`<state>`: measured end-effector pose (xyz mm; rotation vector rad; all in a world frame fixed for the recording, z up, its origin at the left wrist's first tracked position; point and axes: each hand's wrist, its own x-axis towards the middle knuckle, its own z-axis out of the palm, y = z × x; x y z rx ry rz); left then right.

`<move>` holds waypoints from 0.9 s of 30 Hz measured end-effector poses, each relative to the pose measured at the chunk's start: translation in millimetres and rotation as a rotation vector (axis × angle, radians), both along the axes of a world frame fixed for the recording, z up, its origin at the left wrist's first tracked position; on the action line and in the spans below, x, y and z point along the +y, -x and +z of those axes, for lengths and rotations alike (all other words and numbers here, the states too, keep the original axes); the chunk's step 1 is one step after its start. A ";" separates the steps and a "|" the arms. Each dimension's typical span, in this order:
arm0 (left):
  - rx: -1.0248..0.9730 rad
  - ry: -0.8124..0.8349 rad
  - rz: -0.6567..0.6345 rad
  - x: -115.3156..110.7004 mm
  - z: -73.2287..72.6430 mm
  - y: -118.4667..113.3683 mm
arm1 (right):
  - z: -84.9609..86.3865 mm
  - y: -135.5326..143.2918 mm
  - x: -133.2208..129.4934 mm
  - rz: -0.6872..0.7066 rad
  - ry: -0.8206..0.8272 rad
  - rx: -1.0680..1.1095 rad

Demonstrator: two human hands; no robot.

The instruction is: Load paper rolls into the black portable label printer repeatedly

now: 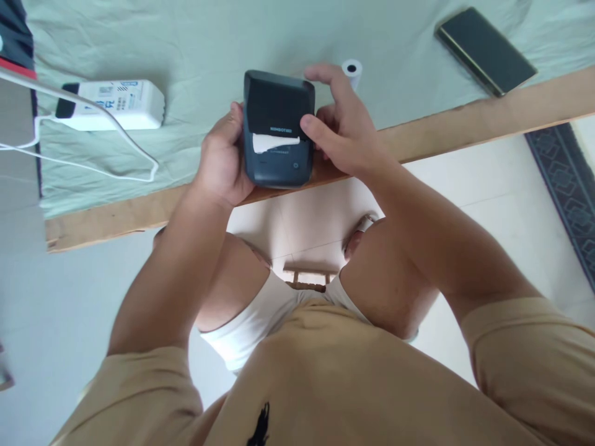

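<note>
Head view shows the left hand point(223, 158) gripping a black printer point(279, 111) by its left side, over the edge of the bench point(418, 142). White paper point(274, 143) pokes out of the printer. The right hand point(346, 133) has its thumb on the printer's right side; I can't tell if its hidden fingers grip. Right of the printer stands a white roll point(355, 78).

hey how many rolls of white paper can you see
1: the white roll on the green cloth, just beyond the right hand. Another may be hidden inside the dark printer.
</note>
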<state>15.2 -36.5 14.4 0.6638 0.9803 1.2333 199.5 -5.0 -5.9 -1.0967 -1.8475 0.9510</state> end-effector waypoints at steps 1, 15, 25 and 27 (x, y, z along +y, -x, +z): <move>-0.007 -0.019 -0.035 -0.3 -0.1 0.2 | 0.2 -0.5 0.3 0.004 0.003 -0.013; -0.100 -0.128 -0.080 11.4 -15.6 2.9 | 7.9 -1.6 -5.0 -0.004 -0.006 -0.077; -0.051 -0.206 -0.113 13.6 -20.1 3.9 | 3.0 -3.1 -1.9 -0.013 -0.028 -0.073; -0.067 -0.181 -0.108 12.1 -16.6 3.0 | 3.9 -3.0 -2.4 0.004 -0.022 -0.067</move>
